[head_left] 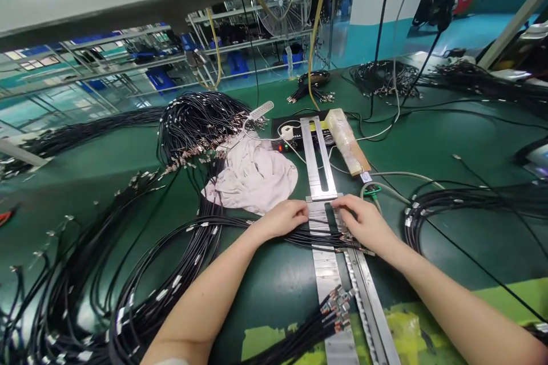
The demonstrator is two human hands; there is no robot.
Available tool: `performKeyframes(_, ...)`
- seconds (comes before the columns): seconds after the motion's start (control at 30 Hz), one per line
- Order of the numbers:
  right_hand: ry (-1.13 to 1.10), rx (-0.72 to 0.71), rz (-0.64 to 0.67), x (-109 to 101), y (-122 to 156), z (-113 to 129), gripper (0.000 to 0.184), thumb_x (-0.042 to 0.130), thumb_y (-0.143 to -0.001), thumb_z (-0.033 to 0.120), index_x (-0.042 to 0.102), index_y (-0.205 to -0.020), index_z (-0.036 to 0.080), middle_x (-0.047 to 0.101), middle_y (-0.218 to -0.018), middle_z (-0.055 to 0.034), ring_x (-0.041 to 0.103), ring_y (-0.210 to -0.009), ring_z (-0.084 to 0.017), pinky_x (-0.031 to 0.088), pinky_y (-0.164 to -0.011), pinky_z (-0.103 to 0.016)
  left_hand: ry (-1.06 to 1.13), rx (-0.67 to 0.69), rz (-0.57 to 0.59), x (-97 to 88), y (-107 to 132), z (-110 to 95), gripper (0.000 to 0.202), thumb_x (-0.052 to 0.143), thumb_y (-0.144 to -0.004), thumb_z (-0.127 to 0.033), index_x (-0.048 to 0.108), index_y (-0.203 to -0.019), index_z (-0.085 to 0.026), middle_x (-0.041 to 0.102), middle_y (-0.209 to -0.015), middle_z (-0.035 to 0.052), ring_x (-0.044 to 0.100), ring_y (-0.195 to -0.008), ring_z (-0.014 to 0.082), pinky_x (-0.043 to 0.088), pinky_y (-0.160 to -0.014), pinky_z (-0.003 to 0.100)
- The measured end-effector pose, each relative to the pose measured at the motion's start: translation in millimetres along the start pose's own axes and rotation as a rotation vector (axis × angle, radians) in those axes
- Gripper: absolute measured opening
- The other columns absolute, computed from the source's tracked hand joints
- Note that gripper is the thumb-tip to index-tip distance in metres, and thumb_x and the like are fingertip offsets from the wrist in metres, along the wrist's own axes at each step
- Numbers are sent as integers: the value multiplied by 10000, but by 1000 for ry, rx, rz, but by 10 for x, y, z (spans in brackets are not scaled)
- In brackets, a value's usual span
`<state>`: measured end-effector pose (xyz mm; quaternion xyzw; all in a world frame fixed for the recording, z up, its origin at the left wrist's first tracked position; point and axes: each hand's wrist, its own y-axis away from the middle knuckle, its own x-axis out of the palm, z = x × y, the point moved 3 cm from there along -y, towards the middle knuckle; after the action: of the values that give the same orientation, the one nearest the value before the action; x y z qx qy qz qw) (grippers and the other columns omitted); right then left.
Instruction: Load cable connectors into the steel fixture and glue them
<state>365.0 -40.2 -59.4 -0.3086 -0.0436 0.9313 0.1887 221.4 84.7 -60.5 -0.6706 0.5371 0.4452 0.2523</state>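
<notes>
Black cables (pixel 319 239) lie bunched across metal plate (pixel 327 275), connectors (pixel 347 236) under my right grip (pixel 363 221), fingers slightly parted. Left grip (pixel 283 218) narrow; can't tell if it's holding one.

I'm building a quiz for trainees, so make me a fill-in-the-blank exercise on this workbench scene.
The crumpled pale pink cloth lies on a flat tabletop coloured ____.
Comparing the bare left hand and bare right hand, the one nearer that cloth is the ____.
Thin black cables cross a long flat silver strip made of ____.
Missing words: green; left; metal.
</notes>
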Motion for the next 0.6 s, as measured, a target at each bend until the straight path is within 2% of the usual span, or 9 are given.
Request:
performKeyframes(0.1,70,-19,-37,-14,57,-65,260,420,-768,131,625,-910,204,640,-935,-76,581,-907,-237,442,-833,-424,4,-53,-62,-44,45,95,128,445,-858,-184,568,-820,-184,598,-772,-6,548,-705,129,399,-625,208)
performKeyframes(0.23,176,-90,-65,20,88,-76,295,393,-775,94,598,-955,209,617,-983,-74,566,-956,-227,445,-861,-405,-51,-88,-89,-50,21,121,132,459,-858,-167,569,-787,-172,609,-799,11,555,-751,150,403,-673,238)
performKeyframes(0.4,201,-98,-48,22,91,-69,288,389,-796,86,569,-980,215,599,-1012,-68,566,-966,-211,451,-863,-378,-178,-98,-112,-36,5,61,150,435,-875,-147,574,-817,-151,592,-829,47,544,-793,180,404,-717,277)
performKeyframes(0.6,208,-108,-35,-10,100,-22,264,390,-815,86,566,-973,205,602,-983,-63,581,-921,-189,460,-828,-345,-317,-82,-105,-89,42,-49,227,378,-869,-90,573,-766,-145,542,-792,62,519,-794,195,407,-709,295)
